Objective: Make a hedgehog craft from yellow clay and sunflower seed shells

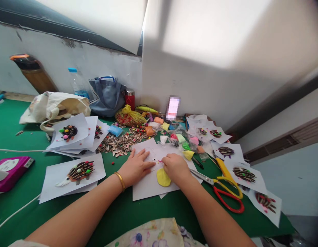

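White paper (143, 190) beneath both hands (135, 168), yellow disc (163, 177) (roughly round) between them

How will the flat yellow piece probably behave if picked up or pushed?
The yellow piece looks thin, so it would probably bend. Its clay-like look suggests it may dent easily. Lying flat on the paper, it seems unlikely to roll.
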Available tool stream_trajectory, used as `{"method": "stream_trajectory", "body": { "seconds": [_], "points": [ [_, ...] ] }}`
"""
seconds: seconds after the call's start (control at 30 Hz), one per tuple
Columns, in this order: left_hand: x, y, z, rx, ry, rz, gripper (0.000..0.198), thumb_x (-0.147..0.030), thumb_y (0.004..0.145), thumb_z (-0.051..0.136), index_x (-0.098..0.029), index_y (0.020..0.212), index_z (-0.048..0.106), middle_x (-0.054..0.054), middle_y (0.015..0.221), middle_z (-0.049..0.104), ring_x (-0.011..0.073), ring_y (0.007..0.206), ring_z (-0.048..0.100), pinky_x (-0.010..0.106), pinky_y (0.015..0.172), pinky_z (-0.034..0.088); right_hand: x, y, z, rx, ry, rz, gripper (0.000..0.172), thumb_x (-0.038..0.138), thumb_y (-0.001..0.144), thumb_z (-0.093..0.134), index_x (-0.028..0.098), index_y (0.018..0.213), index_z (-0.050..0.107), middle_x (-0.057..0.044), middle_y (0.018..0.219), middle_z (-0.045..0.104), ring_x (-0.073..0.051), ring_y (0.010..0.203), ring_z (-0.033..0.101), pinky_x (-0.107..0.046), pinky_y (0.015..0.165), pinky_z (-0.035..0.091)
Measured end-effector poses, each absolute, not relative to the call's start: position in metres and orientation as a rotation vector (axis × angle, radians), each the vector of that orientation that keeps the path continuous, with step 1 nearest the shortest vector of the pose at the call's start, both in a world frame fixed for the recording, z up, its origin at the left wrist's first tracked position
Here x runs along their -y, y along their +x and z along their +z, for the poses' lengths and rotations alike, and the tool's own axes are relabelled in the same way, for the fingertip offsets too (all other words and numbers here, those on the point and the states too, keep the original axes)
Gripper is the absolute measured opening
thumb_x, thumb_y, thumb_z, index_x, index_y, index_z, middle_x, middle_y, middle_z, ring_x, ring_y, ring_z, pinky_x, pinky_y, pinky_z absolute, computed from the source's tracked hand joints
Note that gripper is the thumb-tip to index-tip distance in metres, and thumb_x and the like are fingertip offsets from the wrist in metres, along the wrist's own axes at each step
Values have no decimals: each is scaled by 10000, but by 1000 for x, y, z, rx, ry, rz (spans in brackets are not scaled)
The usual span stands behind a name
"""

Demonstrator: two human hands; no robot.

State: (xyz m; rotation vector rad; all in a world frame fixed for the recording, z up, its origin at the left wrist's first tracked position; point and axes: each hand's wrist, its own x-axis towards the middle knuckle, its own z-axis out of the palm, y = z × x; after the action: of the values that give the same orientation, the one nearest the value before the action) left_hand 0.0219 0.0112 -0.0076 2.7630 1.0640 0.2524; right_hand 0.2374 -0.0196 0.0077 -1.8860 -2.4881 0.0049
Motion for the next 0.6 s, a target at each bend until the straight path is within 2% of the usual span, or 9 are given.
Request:
{"method": "stream_trajectory", "body": {
  "seconds": [0.43,0.6],
  "points": [
    [-11,21,-7,-1067,2751,255,329,-338,911,567,-388,1233,619,106,1461,443,359,1383,345,710,1081,178,20,239,5,2431,-1860,-2,190,160,851,538,203,915,712,-69,871,656,-202,856,571,-292,714,352],
    [-11,20,-9,-1058,2728,303,316,-330,936,522,-399,1227,624,90,1458,456,347,1390,344,711,1086,152,17,249,10,2305,-1846,139,207,162,853,525,209,950,702,-47,911,686,-185,896,591,-266,761,375]
  ]
}}
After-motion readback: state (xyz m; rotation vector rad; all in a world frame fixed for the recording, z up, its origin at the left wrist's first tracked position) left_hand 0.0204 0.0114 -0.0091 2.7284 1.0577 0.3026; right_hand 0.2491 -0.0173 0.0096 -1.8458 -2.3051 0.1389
